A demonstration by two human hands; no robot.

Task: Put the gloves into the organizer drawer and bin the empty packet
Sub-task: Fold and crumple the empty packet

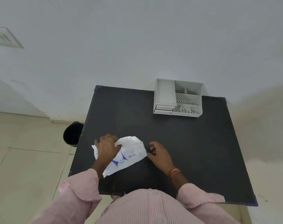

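Low in the frame's centre, our left hand (107, 147) pinched the packet (131, 153) at its top edge; our right hand (158, 152), fingers curled, touched its corner. It looked light, limp, crinkly.

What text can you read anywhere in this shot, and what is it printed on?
"CE": on the white packet, above the count.
"100": on the packet below it; the small word after it is blurred.
Small blue print by the logo and at the packet's left edge: too small to read.
Organizer, bin: no text.
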